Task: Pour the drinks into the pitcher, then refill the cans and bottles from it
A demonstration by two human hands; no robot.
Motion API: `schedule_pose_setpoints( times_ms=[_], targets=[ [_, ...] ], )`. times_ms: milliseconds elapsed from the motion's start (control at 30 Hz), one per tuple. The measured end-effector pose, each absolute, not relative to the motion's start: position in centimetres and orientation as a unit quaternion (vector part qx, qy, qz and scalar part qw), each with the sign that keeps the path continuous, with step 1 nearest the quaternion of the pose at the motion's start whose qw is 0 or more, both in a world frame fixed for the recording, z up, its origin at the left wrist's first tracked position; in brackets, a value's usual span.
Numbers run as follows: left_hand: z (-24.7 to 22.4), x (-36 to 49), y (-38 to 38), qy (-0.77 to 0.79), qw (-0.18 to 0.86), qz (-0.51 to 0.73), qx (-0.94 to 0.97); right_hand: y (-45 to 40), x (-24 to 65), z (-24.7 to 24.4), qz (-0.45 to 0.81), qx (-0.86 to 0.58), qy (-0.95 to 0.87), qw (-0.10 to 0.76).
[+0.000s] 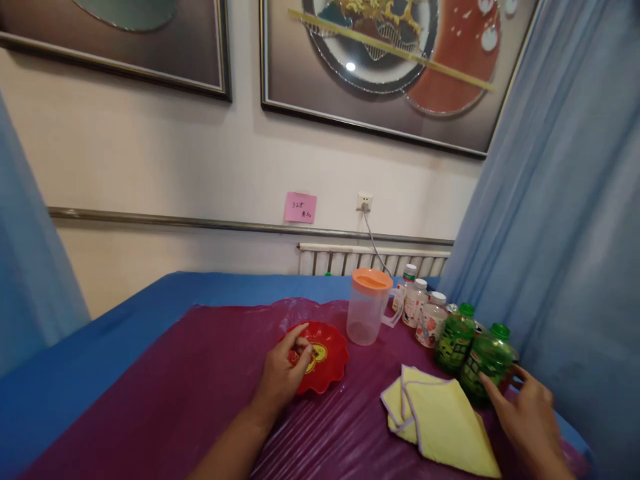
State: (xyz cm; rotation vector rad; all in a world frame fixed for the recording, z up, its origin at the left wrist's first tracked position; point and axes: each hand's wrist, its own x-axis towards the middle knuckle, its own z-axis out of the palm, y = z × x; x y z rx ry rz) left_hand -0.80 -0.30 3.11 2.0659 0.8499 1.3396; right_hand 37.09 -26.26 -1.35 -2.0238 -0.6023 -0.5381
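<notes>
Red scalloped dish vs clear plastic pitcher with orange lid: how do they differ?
The red scalloped dish is low and wide; the clear plastic pitcher stands tall. The dish is open; the pitcher has an orange lid. Both rest on the purple plastic sheet.

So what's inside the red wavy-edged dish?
A yellow, marked patch shows at the middle of the red dish. The left hand blocks part of the dish's left side, so whatever is behind it there can't be seen.
</notes>
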Motion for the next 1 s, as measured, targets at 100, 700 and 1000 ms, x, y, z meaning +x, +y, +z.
schedule_pose_setpoints(
  times_ms=[100, 700, 1000],
  targets=[
    [3.6, -1.1, -0.2, 0.327, 0.274, 0.490, 0.761, -26.4, 34.7, -2.4, -0.215, -0.808, -0.269, 0.478],
    [13.6, -3.2, -4.1, 0.248, -0.020, 0.677, 0.693, -15.2, 15.1, 14.5, -0.133, -0.316, -0.535, 0.772],
    [14.7, -3.1, -0.5, 0.427, 0.093, 0.603, 0.668, -9.7, 14.8, 14.1, -0.087, -0.372, -0.481, 0.789]
  ],
)
